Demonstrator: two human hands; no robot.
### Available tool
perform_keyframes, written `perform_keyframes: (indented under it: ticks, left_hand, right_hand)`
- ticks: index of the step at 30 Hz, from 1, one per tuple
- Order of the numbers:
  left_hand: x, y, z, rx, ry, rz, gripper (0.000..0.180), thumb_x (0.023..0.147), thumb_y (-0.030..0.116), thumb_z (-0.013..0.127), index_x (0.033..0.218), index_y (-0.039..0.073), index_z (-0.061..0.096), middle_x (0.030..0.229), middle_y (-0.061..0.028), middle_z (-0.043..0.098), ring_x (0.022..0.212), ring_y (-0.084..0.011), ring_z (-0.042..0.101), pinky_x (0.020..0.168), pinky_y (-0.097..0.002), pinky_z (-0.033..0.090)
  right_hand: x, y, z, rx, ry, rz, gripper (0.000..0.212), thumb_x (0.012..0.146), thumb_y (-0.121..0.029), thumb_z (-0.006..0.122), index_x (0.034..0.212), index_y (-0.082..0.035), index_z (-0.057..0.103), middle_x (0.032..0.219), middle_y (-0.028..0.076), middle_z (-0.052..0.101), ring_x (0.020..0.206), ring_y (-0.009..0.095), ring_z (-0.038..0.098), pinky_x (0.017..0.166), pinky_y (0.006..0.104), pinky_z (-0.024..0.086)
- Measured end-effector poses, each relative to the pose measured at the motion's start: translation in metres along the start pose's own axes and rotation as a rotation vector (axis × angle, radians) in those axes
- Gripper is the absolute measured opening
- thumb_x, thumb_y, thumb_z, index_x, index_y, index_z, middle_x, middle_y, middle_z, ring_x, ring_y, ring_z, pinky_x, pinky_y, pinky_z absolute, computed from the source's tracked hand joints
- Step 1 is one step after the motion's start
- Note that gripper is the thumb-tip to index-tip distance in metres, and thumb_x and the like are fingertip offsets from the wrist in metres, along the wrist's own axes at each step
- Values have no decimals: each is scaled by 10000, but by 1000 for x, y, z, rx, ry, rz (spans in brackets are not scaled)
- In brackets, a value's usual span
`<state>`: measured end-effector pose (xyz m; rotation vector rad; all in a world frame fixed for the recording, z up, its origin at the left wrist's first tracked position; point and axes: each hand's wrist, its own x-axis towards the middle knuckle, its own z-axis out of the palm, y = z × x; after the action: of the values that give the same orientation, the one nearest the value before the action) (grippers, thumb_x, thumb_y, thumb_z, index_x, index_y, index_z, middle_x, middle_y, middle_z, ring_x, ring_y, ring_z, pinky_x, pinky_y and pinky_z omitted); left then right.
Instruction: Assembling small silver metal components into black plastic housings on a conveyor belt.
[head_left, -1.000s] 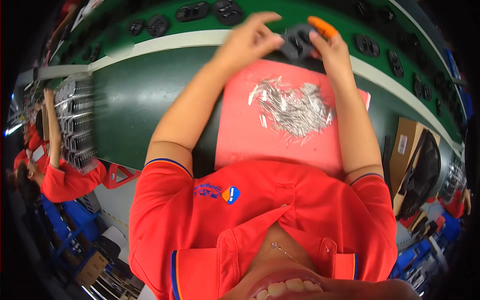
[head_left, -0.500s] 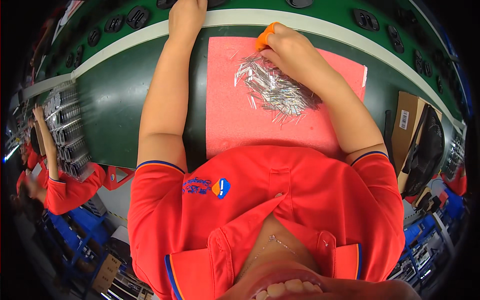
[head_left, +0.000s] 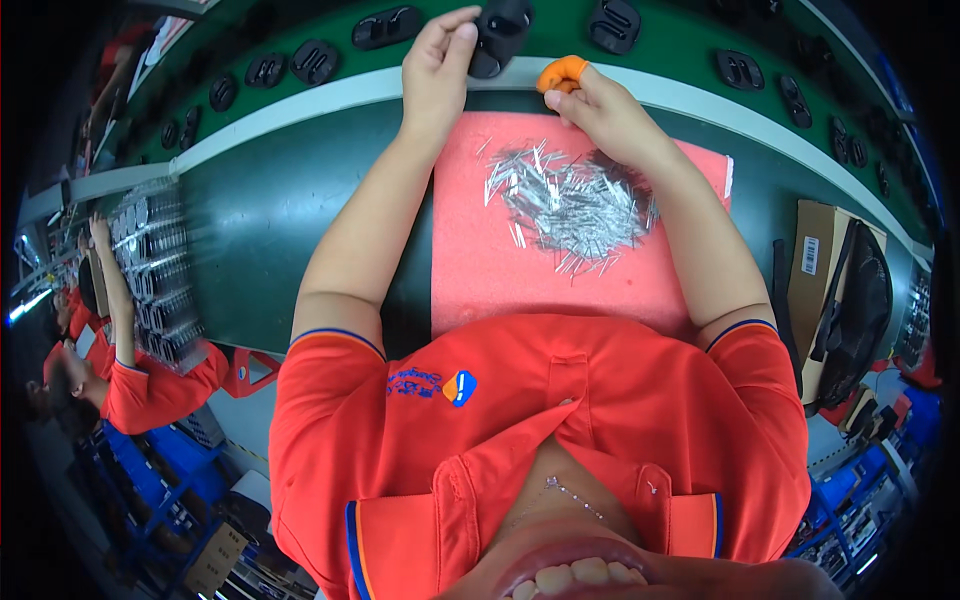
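My left hand [head_left: 435,72] is raised over the far rail, its fingers and thumb closed on the edge of a black plastic part [head_left: 500,38] that stands tilted. Close by on the right, my right hand [head_left: 608,112] wears orange finger cots [head_left: 560,75]. Its thumb and fingers are pinched together above the far edge of a pink foam sheet [head_left: 475,275]. Whatever sits in that pinch is too small to make out. A loose heap of thin silver metal pins [head_left: 585,205] lies on the foam, partly behind my right forearm.
Beyond the white rail [head_left: 330,98], several black parts [head_left: 315,62] lie along a green surface [head_left: 560,30]. Stacked clear trays [head_left: 150,260] stand at the left, near a co-worker in red [head_left: 160,390]. A cardboard box [head_left: 812,260] and black bag [head_left: 860,300] are at the right.
My left hand has moved right and brought the black part into clear view. My right hand has lifted away from the pin heap toward the rail, nearer the part.
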<state>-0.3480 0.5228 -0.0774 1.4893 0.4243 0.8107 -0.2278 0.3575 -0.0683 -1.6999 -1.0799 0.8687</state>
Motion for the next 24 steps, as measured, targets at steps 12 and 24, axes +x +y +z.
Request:
perform_keyframes:
  ticks: [12,24]
  left_hand:
    - [-16,13,10,581,-277,312,190,888,131,641,1055,55,690,982,-67,703,862,-146,671,759,-240,510]
    - [-18,14,15,569,-245,408,162,851,104,675,998,37,688,922,-78,703,780,-186,679,685,-267,532]
  right_hand:
    - [11,1,-8,433,391,-151,270,903,-152,638,1133,-13,613,1050,39,656,832,64,564,760,213,461]
    - [9,0,-1,224,316,-185,269,910,-189,640,1115,-18,613,974,14,635,889,67,570,786,210,451]
